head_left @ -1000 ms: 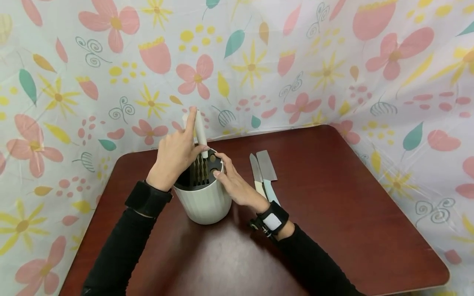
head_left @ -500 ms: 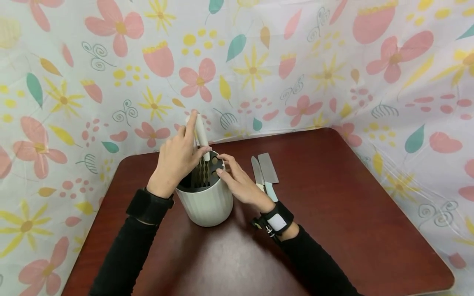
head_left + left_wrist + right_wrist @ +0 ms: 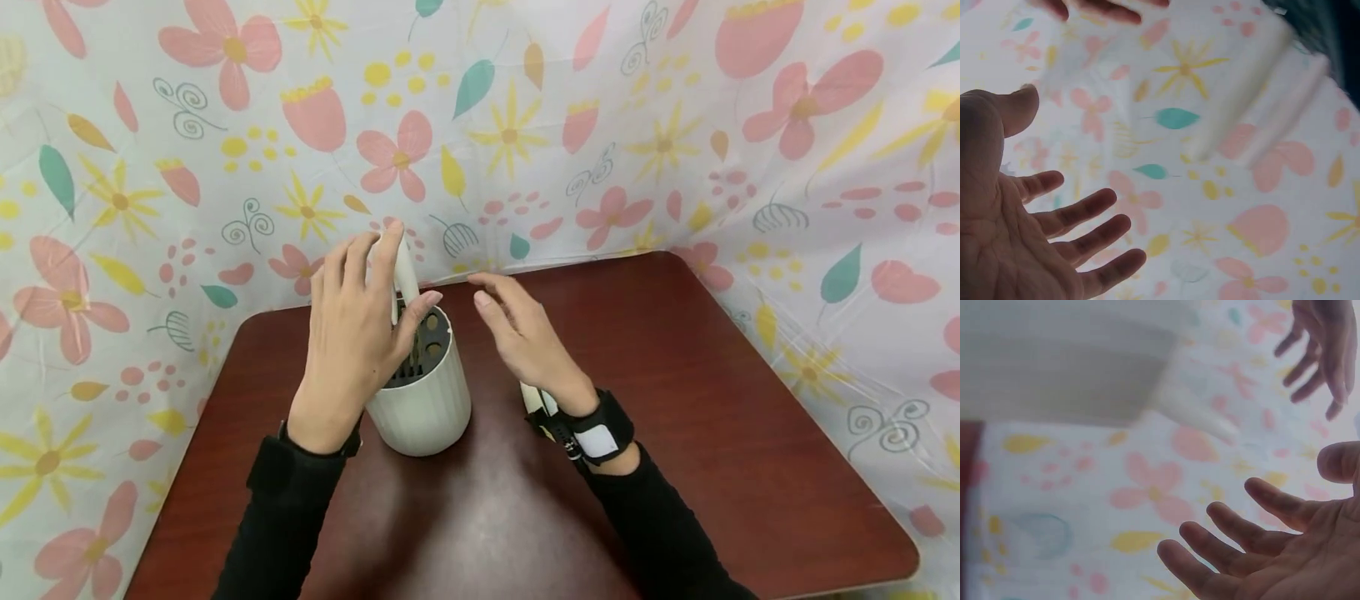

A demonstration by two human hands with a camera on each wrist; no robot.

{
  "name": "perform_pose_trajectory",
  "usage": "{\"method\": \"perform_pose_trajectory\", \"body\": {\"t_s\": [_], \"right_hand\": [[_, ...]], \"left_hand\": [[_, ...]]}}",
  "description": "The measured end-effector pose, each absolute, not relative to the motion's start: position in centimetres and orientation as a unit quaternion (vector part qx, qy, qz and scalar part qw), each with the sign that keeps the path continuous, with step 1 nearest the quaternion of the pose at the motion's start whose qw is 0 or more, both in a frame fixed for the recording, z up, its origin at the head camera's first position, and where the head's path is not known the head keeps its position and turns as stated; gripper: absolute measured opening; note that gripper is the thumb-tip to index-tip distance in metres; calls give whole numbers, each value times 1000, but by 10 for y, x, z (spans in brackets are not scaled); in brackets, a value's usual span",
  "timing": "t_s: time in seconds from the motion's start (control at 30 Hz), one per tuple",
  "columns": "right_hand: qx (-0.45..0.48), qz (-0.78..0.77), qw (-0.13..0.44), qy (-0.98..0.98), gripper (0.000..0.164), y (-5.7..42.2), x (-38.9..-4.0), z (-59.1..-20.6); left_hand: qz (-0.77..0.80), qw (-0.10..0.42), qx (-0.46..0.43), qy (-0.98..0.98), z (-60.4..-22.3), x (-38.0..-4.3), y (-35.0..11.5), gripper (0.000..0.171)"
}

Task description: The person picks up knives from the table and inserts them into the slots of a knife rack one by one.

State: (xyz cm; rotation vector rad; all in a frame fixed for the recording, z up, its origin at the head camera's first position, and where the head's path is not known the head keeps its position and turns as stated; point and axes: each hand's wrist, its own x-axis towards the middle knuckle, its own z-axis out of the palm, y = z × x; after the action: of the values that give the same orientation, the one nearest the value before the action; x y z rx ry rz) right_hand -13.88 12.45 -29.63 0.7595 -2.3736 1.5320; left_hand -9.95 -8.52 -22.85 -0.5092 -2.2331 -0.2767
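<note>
On my feed I see the left hand (image 3: 347, 333), fingers and thumb spread, pointing to twelve o'clock, and the right hand (image 3: 531, 340), fingers loosely extended toward ten, with the left forearm (image 3: 279, 508) reaching in from seven and the right forearm (image 3: 663, 529) from five.

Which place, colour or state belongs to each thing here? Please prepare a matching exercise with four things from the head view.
1. left hand
2. right hand
3. holder
4. table

A. reddish brown
B. right of the holder, apart from it
C. partly covering a white handle
D. pale, standing upright

Pairs: 1-C, 2-B, 3-D, 4-A
</note>
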Motion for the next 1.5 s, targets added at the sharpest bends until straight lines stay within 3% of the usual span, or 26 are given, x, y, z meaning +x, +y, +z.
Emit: {"method": "perform_pose_trajectory", "body": {"t_s": [0.23, 0.53, 0.83, 1.1, 1.5], "right_hand": [[290, 472, 194, -809, 39, 140, -107, -269], [322, 456, 282, -780, 42, 144, -65, -264], [365, 444, 365, -732, 47, 137, -36, -275], [364, 416, 363, -750, 46, 137, -25, -300], [336, 391, 323, -793, 44, 149, -19, -340]], "left_hand": [[-136, 458, -204, -854, -230, -68, -62, 67], [-178, 487, -197, -832, -246, -33, -37, 61], [-199, 480, -202, -830, -272, -12, -21, 55], [-207, 468, -197, -836, -305, -4, -8, 55], [-194, 396, -182, -879, -346, 8, -7, 55]]}}
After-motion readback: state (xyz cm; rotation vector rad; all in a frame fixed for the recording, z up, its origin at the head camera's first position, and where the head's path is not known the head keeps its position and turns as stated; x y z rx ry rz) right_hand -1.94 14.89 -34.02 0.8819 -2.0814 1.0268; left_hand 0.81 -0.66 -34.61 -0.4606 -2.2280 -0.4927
